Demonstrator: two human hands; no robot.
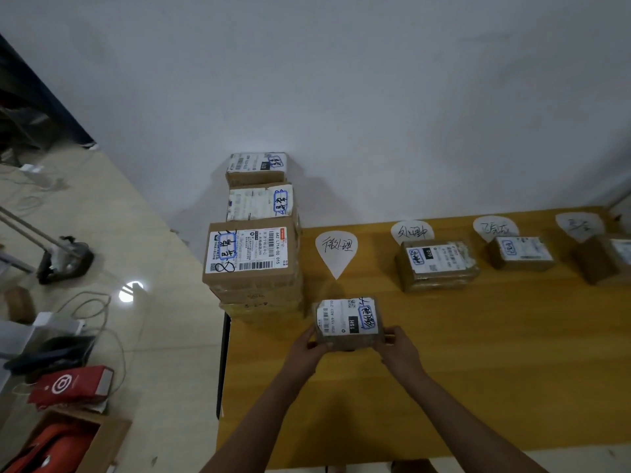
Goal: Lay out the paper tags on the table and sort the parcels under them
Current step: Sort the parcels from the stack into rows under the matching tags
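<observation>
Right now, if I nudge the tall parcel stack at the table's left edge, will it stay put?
Probably not safely. The parcel stack is tall, unevenly stepped, and beside the table edge, so it may topple floorward. The boxes look rigid; they would likely slide separately.

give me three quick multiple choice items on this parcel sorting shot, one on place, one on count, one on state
1. Where is the stack of unsorted parcels?
A. table's left end
B. table's right end
C. on the floor

2. How many paper tags lie on the table?
A. two
B. four
C. six

3. The parcel below the leftmost tag is
A. lying untouched
B. held by both hands
C. held by one hand

Answers: 1 A, it stands at the left edge by the wall. 2 B, four white tags line the far edge. 3 B, left hand and right hand grip its sides.
</observation>
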